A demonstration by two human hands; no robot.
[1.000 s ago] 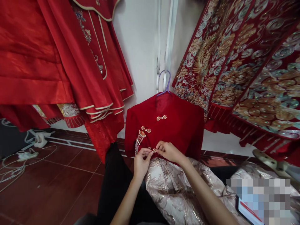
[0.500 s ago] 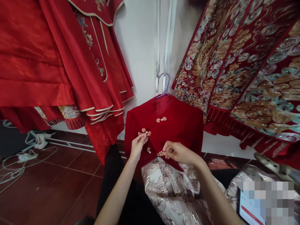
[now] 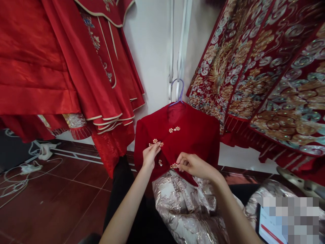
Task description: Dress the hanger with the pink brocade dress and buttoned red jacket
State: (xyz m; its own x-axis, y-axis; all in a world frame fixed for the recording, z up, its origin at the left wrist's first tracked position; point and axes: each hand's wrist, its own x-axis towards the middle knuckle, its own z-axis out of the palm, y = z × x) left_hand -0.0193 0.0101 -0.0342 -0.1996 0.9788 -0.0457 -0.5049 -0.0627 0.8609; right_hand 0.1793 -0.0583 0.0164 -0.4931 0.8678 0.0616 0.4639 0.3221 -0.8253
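A dark red velvet jacket (image 3: 195,132) hangs in front of me on a purple hanger (image 3: 181,88). Near its collar a pearl-and-gold flower clasp (image 3: 174,129) is joined across the front. My left hand (image 3: 150,156) pinches a flower clasp (image 3: 155,141) on the jacket's left side, its fingertips covering part of it. Below that, a single clasp half (image 3: 160,163) lies against the velvet. My right hand (image 3: 191,165) is closed at the lower front flap, thumb and fingers gripping another flower clasp (image 3: 174,166) at the edge.
Red satin garments (image 3: 101,84) hang at the left, and a heavily embroidered red garment (image 3: 254,78) at the right. Shiny patterned fabric (image 3: 188,200) lies below the jacket. A phone (image 3: 270,225) is at lower right. White cables (image 3: 17,183) trail over the tiled floor.
Hardly anything differs. Both hands keep their pinch on the clasps, and the lower left part of the jacket has shifted very slightly to the left.
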